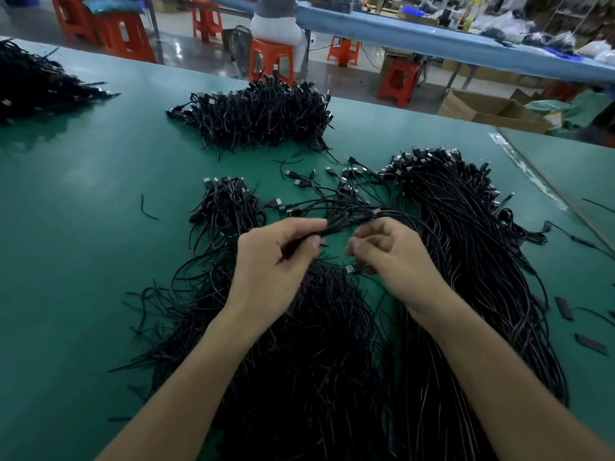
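My left hand (276, 257) grips a folded black USB cable (346, 221) between thumb and fingers, above the middle of the green table (83, 227). My right hand (396, 254) is right beside it, fingers curled, pinching the same cable near its far end. A silver USB plug (353, 269) shows just under the right hand. Beneath both forearms lies a wide mass of loose black cables (316, 361). To the right a long heap of straight cables (466, 261) runs away from me, plugs at its far end.
A small pile of coiled cables (229, 204) lies left of the hands, a bigger one (263, 118) farther back, another (36, 81) at the far left. Loose plugs (332, 181) are scattered between. Beyond the table edge are orange stools (271, 58), a seated person (276, 18), cardboard boxes (489, 109).
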The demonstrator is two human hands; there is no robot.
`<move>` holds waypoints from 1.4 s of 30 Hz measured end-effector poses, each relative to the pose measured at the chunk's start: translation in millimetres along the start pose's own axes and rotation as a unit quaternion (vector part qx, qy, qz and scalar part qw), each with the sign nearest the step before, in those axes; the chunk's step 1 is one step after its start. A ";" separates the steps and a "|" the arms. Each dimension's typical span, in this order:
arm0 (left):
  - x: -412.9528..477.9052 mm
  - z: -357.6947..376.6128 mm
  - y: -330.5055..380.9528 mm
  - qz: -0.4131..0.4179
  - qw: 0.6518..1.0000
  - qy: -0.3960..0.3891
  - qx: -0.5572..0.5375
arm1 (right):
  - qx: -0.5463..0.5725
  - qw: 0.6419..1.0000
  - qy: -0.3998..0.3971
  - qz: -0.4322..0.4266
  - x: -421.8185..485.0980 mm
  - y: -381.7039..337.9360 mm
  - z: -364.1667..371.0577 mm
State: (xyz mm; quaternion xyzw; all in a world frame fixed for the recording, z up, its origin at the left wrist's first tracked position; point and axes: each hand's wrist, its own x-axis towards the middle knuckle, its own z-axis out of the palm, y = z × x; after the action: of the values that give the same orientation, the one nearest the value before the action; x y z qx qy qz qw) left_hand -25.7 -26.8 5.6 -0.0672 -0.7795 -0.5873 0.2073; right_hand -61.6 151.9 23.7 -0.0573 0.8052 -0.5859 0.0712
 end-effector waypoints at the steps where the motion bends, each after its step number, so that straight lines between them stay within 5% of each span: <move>1: 4.4 -0.8 -5.8 -0.008 0.999 0.028 0.020 | -0.091 0.995 0.026 0.014 9.5 5.4 -8.4; 6: 37.5 -14.7 -28.9 -0.032 0.970 0.173 0.166 | -0.502 0.863 0.055 0.020 50.9 25.7 -41.4; 10: 55.5 -21.1 -46.9 -0.129 0.956 0.043 0.260 | -0.586 0.810 0.016 0.023 65.5 37.1 -48.0; 14: 55.2 -25.7 -50.1 -0.149 0.925 -0.064 0.344 | -0.520 0.849 0.057 -0.066 55.9 31.9 -38.7; 17: 50.9 -24.2 -38.4 -0.101 0.915 -0.014 0.389 | -0.492 0.865 0.062 -0.071 49.1 21.0 -37.5; 20: 45.7 -12.9 -22.9 0.004 0.947 0.023 0.320 | -0.481 0.872 0.044 -0.080 42.8 7.4 -39.2; 25: 43.6 6.7 -12.5 0.014 0.965 -0.166 0.203 | -0.362 0.918 -0.002 -0.160 32.5 -20.7 -25.8; 27: 44.1 13.3 -15.2 0.027 0.966 -0.183 0.180 | -0.285 0.938 -0.056 -0.190 21.7 -33.8 -11.3; 33: 52.7 6.3 -20.3 -0.078 0.997 -0.020 -0.001 | -0.102 0.964 -0.112 -0.218 -4.7 -51.7 -5.2; 37: 55.7 -19.3 -16.6 -0.081 0.993 0.087 -0.019 | -0.063 0.976 -0.013 -0.209 -2.6 -47.5 -26.8; 39: 51.3 -33.6 -8.4 -0.057 0.996 0.050 -0.047 | -0.099 0.980 0.034 -0.168 3.2 -34.9 -36.7; 42: 41.5 -48.8 5.1 -0.106 0.986 -0.127 -0.037 | -0.114 0.982 0.079 -0.125 7.0 -18.7 -40.9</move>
State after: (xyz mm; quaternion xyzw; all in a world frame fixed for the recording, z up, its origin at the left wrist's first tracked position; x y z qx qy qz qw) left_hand -49.5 -77.1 37.8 -0.0659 -0.7802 -0.6207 0.0409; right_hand -75.8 183.2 53.6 -0.1189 0.8563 -0.4972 -0.0733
